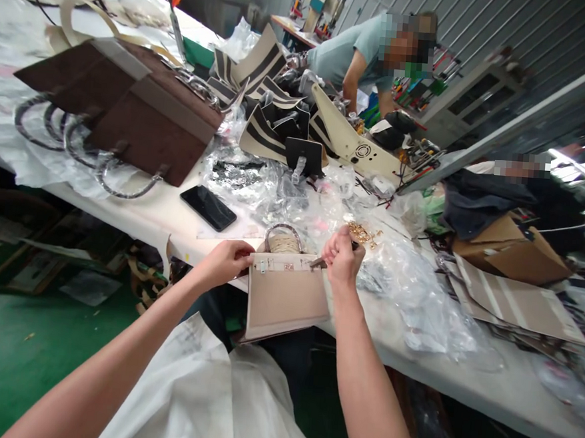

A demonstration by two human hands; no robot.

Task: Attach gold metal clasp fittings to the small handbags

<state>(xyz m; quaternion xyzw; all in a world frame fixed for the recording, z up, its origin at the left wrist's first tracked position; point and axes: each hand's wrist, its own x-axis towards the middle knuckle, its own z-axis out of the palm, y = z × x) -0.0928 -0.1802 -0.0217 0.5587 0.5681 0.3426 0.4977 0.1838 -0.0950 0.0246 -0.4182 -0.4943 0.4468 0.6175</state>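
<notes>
A small beige handbag (pixel 285 298) rests against the near edge of the white table (pixel 157 213), its flap toward me and its wrapped handle (pixel 283 238) behind. My left hand (pixel 225 261) is closed on the bag's upper left corner. My right hand (pixel 342 256) is clenched round a thin dark tool (pixel 318 263) whose tip touches the top right edge of the flap, near the small metal fittings there.
A black phone (pixel 208 207) lies left of the bag. A large brown bag (pixel 130 104) with looped handles sits far left. Clear plastic wraps, gold hardware (pixel 362 234), striped bag panels and a cardboard box (pixel 510 251) crowd the table. Another person (pixel 364 57) bends over the far end.
</notes>
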